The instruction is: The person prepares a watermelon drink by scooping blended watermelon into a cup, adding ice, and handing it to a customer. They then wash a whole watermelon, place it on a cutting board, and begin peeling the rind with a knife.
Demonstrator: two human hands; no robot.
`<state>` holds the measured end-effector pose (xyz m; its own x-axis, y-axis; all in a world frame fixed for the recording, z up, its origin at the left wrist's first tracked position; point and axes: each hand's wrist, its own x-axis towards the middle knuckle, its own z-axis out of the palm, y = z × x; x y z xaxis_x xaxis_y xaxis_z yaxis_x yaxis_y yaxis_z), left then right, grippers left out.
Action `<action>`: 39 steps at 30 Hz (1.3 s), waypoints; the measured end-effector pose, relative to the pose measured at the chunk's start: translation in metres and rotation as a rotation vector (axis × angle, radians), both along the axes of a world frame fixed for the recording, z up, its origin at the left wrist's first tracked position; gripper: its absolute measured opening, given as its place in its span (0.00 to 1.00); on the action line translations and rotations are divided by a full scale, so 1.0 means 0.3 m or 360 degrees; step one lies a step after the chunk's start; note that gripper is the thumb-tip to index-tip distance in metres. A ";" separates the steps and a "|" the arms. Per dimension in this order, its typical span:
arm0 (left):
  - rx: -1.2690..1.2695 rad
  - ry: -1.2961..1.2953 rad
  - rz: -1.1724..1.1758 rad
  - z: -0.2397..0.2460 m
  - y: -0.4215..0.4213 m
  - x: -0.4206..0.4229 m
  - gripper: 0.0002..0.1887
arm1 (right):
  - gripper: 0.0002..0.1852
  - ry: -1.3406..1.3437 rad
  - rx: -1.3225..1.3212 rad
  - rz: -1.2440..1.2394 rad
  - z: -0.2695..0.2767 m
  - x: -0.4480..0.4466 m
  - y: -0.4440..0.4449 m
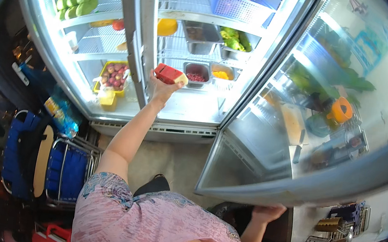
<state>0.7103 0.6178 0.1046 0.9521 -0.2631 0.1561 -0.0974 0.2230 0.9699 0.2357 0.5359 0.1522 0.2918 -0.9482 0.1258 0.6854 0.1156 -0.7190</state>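
Observation:
A cut piece of watermelon (pixel 169 74) with red flesh and pale rind rests in my left hand (pixel 164 89), which reaches into the lit glass-door refrigerator. Just right of it, on a wire shelf, stand a metal container of dark red pieces (pixel 196 77) and a metal container of yellow-orange fruit (pixel 222 74). Above them are a deeper metal pan (pixel 201 42) and a pan of green leafy vegetables (pixel 234 42). My right hand (pixel 269 212) is at the edge of the opened glass door (pixel 254 165), low on the right; its fingers are partly hidden behind the door edge.
A blue basket of round fruit (pixel 235 7) sits on the upper shelf. Behind the left pane are green fruit (pixel 81 2) and a yellow basket of reddish round produce (pixel 114 75). Blue folding chairs (pixel 68 170) stand left. Through the door show a knife (pixel 299 146) and cutting board (pixel 293 125).

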 end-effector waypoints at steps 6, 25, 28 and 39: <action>-0.0176 -0.0183 0.0143 -0.021 -0.285 0.338 0.69 | 0.10 -0.0367 -0.0410 0.0390 -0.100 -0.289 -0.381; 0.0737 -0.0215 0.0990 -0.009 -0.412 0.822 0.68 | 0.12 0.0309 0.0187 -0.0777 -0.133 -0.311 -0.389; 0.0718 -0.0101 0.0973 0.027 -0.421 0.818 0.71 | 0.12 0.0481 0.0252 -0.0857 -0.142 -0.320 -0.371; 0.1113 -0.0142 0.0958 -0.123 -0.456 0.885 0.75 | 0.14 0.2653 -0.0018 0.0001 -0.110 -0.528 -0.352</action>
